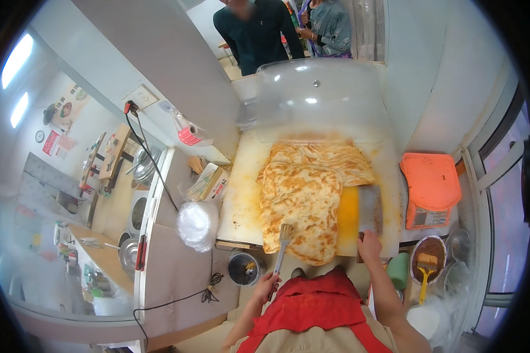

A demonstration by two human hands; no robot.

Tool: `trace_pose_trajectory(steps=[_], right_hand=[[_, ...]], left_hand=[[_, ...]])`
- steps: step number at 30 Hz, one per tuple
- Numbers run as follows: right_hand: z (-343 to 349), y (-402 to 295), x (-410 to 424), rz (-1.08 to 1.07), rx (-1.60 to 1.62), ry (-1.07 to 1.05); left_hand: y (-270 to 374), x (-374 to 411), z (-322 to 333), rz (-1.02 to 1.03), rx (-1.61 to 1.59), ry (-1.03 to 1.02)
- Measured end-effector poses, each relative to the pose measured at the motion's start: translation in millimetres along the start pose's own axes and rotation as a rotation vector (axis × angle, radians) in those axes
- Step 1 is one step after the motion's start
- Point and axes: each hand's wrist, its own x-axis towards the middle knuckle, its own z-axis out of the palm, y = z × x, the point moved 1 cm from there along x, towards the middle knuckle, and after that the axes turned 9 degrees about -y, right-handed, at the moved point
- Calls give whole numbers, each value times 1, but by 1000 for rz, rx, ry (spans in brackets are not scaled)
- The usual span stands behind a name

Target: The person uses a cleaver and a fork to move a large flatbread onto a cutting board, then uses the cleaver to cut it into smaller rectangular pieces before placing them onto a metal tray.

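Observation:
My left hand holds a small metal fork-like tool by its dark handle; its broad tip rests on a large browned flatbread. Behind it, more folded flatbread lies partly under a clear plastic cover. My right hand grips the wooden handle of a cleaver, whose wide blade lies close to flat on the pale cutting board, right of the bread. Yellow oily stain shows on the board between bread and blade.
An orange scale stands at the right, above a bowl of brown sauce with a yellow-handled brush. Plastic bags and paper sleeves are at the left, a dark bin below. Two people stand beyond the cover.

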Motion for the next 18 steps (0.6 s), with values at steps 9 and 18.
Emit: trace_pose_trajectory(steps=[9, 18], right_hand=[[5, -3, -4, 65, 13, 60], [2, -9, -8, 108, 30, 18]], left_hand=[[8, 3, -16, 29, 15, -85], [6, 0, -29, 17, 22, -130]])
